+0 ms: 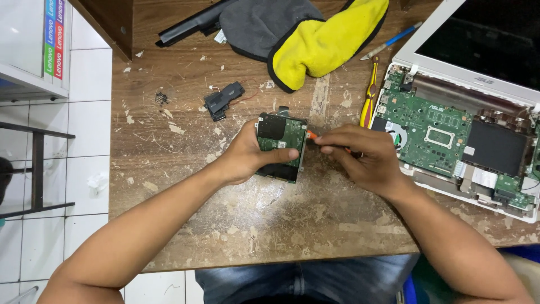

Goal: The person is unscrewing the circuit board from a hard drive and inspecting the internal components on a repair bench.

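Screwdriver (313, 135) mostly buried in right hand (360, 157), only orange end showing, pointing left at drive (279, 147); drive gripped by left hand (247, 155), long axis near-vertical.

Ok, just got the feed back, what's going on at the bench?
The left hand grips a small hard drive with a green circuit board over the worn wooden table. The right hand presses an orange-handled screwdriver to its edge. An opened white laptop lies alongside.
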